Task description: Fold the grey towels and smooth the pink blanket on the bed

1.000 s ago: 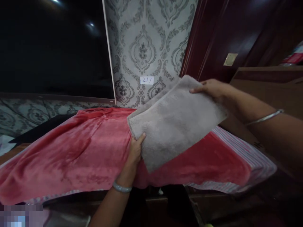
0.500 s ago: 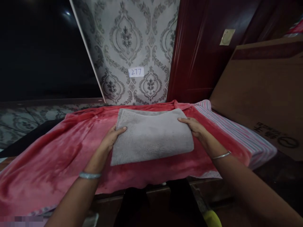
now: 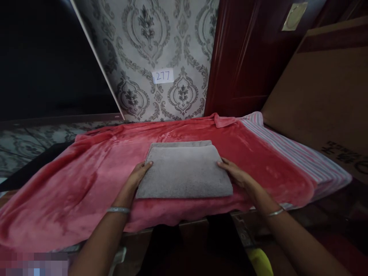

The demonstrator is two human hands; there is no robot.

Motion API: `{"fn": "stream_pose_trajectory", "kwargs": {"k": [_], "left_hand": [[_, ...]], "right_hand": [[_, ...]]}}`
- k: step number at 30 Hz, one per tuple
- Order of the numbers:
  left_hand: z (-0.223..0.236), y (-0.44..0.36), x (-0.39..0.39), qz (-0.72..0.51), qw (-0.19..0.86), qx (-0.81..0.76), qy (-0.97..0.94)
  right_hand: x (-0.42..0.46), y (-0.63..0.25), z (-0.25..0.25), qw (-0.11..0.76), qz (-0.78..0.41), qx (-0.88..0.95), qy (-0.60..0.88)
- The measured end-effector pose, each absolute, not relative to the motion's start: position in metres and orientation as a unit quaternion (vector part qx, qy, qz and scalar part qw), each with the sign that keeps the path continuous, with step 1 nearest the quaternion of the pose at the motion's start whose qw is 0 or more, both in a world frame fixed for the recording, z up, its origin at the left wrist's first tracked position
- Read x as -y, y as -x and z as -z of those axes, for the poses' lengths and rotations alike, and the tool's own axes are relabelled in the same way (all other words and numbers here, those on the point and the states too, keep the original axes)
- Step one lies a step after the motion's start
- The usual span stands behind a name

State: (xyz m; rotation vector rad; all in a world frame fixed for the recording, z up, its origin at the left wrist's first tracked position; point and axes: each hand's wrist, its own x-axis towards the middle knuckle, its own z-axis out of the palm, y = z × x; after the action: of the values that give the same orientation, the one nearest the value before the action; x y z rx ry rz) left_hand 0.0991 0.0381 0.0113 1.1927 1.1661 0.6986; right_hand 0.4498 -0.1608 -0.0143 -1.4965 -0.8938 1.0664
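A folded grey towel (image 3: 184, 170) lies flat on a red fleece blanket (image 3: 86, 180) spread over the surface in front of me. My left hand (image 3: 138, 175) holds the towel's left edge, thumb on top and fingers tucked under. At the right edge my right hand (image 3: 234, 174) grips the same way. Both wrists wear a silver bangle.
A striped sheet (image 3: 304, 157) shows under the blanket at the right. A large cardboard box (image 3: 324, 88) leans at the far right beside a dark red door (image 3: 244, 57). Patterned wallpaper with a label reading 277 (image 3: 163, 75) is behind. A dark screen (image 3: 48, 57) fills the left.
The towel was held up in the air a second ago; it has been lowered and now rests flat on the blanket, with both hands at its side edges.
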Motion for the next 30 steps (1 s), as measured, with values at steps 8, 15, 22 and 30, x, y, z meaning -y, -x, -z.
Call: {"fn": "stream_pose_trajectory", "kwargs": {"k": [8,15,22,30], "left_hand": [[-0.019,-0.105,-0.033,-0.303,0.608,-0.524,-0.513],[-0.019,-0.092,-0.038,-0.263,0.48,-0.539,-0.64],[-0.047,-0.124,-0.029,-0.233,0.067,-0.461,-0.854],[-0.023,-0.181,-0.018,-0.057,0.005,-0.39,-0.919]], "right_hand": [[0.169,-0.439,0.001,0.555,-0.371,0.374,0.644],[0.175,-0.458,0.028,0.51,-0.335,0.425,0.669],[0.14,-0.427,0.002,0.356,-0.019,0.601,0.715],[0.061,-0.341,-0.018,0.15,-0.031,0.703,0.694]]}}
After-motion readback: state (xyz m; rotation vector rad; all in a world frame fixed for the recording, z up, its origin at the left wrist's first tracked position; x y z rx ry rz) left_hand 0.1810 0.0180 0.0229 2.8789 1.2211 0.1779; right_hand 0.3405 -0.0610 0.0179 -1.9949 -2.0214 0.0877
